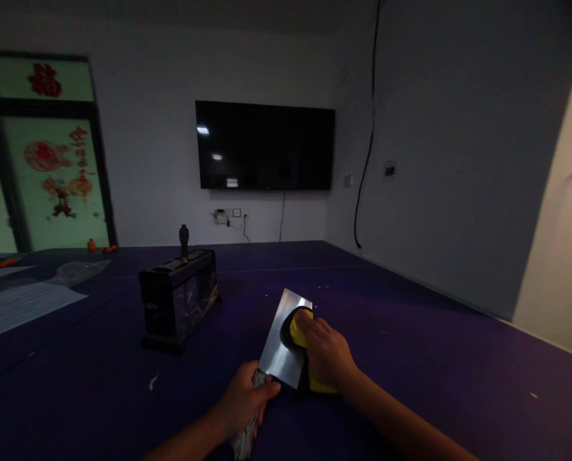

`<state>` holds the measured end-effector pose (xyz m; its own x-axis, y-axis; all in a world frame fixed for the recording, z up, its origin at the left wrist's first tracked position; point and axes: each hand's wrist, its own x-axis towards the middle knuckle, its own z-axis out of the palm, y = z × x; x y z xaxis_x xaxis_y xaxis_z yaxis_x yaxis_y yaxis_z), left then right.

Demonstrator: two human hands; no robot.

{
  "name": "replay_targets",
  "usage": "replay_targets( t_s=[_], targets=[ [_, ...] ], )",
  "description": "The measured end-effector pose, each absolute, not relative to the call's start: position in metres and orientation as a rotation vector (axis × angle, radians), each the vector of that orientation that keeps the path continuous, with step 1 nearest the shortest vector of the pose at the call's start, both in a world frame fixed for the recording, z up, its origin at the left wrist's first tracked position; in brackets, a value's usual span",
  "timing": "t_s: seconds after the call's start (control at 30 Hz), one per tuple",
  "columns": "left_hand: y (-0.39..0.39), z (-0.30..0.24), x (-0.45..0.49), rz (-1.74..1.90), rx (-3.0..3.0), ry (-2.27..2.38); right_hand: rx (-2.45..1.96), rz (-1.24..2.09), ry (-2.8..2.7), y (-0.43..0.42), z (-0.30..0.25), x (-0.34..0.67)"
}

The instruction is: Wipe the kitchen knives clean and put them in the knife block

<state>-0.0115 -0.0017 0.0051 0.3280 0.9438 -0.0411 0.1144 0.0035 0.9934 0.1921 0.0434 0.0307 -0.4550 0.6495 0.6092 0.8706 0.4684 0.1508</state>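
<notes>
My left hand [246, 398] is wrapped round the worn, pale handle of a cleaver [280, 349], its broad shiny blade tilted up and away from me. In my right hand [328, 351] is a bunched yellow cloth [320, 383] with a dark side, pressed against the blade's face near its right edge. Part of the cloth and of the blade is hidden by my fingers. To the left stands a black knife block [178, 298] with one dark-handled tool [184, 242] upright in its top.
The purple tabletop [411, 333] carries small white scraps. Papers [27, 304] and clear plastic [80, 272] lie at the left, with small orange items [92, 244] near the far edge. Beyond are a wall-mounted television [267, 146] and a hanging black cable [366, 153].
</notes>
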Motion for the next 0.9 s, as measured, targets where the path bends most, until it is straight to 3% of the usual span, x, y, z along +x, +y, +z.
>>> replay_targets(
  t_s=[0.2,0.5,0.9],
  targets=[
    [-0.003,0.009,-0.012,0.836,1.455,1.005,-1.462,-0.591,-2.124,0.050,0.042,0.198],
    [0.000,0.004,-0.010,0.907,1.430,1.018,-1.375,-0.454,-2.259,0.039,0.042,0.192],
    [0.000,0.013,-0.008,1.026,1.316,1.175,-0.740,-0.532,-2.500,0.032,0.019,0.179]
  ],
)
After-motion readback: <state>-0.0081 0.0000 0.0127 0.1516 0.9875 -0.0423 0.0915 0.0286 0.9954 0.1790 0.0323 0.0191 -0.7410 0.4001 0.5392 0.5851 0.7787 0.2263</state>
